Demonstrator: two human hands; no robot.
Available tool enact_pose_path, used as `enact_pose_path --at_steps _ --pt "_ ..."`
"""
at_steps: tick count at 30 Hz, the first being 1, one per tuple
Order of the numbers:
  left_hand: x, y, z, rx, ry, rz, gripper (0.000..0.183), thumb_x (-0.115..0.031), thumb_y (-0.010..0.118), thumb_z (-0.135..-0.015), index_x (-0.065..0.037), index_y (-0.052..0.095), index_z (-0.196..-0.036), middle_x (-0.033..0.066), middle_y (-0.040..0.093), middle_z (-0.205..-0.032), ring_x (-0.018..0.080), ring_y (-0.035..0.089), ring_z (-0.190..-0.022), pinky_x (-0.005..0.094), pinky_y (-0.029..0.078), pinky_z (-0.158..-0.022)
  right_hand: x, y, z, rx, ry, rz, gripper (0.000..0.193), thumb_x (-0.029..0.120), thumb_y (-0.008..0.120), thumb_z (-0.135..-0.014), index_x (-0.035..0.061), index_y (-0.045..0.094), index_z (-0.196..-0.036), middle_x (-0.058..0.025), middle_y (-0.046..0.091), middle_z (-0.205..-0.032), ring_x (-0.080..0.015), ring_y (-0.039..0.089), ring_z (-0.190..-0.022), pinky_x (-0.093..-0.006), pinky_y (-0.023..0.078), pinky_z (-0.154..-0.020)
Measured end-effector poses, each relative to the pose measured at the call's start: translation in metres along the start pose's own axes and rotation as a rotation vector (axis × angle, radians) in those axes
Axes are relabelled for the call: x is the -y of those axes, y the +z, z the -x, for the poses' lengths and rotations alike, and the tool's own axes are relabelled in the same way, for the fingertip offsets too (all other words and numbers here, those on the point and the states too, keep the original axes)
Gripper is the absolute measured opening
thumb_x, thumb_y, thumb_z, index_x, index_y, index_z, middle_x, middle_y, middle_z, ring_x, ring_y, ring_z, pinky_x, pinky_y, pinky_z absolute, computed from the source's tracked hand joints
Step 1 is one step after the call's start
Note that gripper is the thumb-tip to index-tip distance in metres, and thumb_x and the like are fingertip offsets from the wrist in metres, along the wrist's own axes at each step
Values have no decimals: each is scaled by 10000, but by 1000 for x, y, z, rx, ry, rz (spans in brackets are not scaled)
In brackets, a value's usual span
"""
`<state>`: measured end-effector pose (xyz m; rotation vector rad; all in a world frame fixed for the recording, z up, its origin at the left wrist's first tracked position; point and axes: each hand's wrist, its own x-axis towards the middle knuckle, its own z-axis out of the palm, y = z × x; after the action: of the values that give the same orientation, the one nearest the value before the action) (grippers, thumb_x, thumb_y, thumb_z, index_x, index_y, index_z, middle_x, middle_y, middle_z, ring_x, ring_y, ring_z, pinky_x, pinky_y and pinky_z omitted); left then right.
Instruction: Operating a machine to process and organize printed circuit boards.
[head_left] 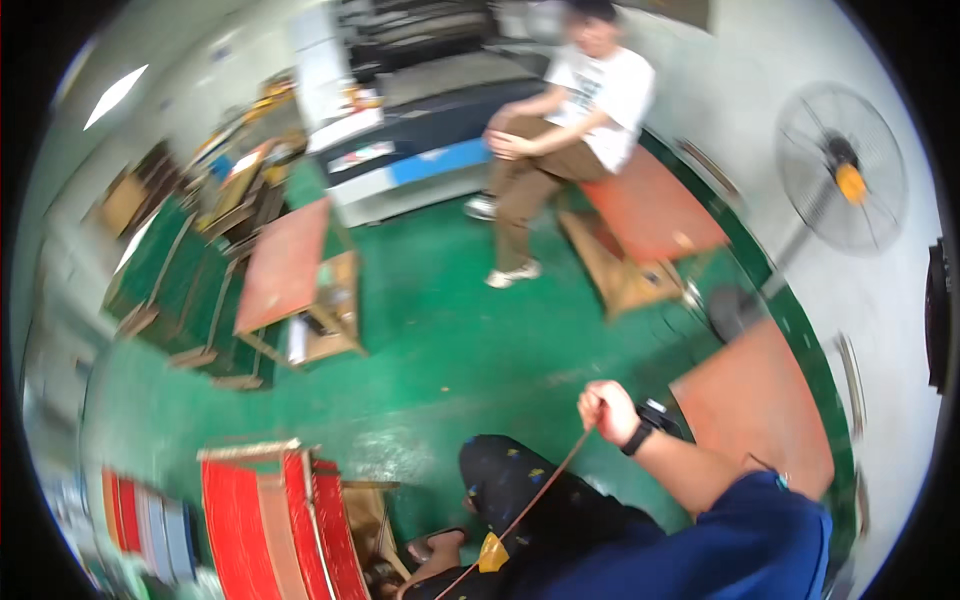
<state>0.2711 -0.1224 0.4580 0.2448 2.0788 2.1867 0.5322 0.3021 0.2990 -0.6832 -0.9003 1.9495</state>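
Note:
My right hand point(607, 408) is raised in front of me, its fingers closed on the upper end of a thin brown strand point(545, 487). The strand runs straight down to the left across my dark patterned clothing and leaves the view at the lower edge. Whether it is a cord or a thin stick, I cannot tell. A small yellow piece point(492, 553) sits along its lower part. A black wrist strap with a small device point(645, 425) is on my right wrist. My left hand does not show.
A wooden frame with red strips point(240, 520) stands at lower left. Reddish-topped tables point(285, 255) stand at left and right. A person point(600, 100) sits on one beside a large machine point(430, 130). A standing fan point(840, 165) is by the right wall.

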Motion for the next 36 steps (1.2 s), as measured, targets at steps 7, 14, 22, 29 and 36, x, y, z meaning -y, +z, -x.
enact_pose_path --at_steps 7,14,22,29,36 --pt "-68 176 31 437 517 310 263 -154 503 -819 -37 500 -1054 184 566 -1049 304 531 -1029 445 423 -920 22 -40 44 -222 -182 -25 333 205 454 -776 68 374 -482 -69 381 -448 -185 375 -431 -319 295 -438" --pt "-38 263 89 907 -551 843 644 -45 576 -781 -151 353 -1376 166 462 -1306 382 408 -1244 514 340 -1023 -9 -33 16 -303 -243 60 283 167 445 -795 62 426 -534 -21 401 -513 -120 368 -481 -275 289 -472" --pt "-3 239 83 842 -683 748 895 66 477 -658 -199 186 -1462 195 236 -1483 417 215 -1363 561 219 -1083 6 -50 10 -349 -151 91 266 143 422 -791 55 455 -543 -35 448 -548 -129 412 -504 -287 320 -486" --pt "-29 144 19 400 -97 535 851 38 528 -653 -110 252 -1443 231 266 -1455 399 299 -1328 532 271 -1082 1 -54 -5 -288 -47 0 243 139 447 -795 59 461 -566 -39 457 -554 -141 425 -528 -279 336 -514" --pt "-8 91 11 88 18 537 893 58 552 -653 -96 197 -1457 242 94 -1504 410 180 -1372 512 173 -1123 2 -47 -18 -271 -39 102 300 179 426 -807 50 438 -537 -52 438 -526 -149 411 -482 -292 330 -478"
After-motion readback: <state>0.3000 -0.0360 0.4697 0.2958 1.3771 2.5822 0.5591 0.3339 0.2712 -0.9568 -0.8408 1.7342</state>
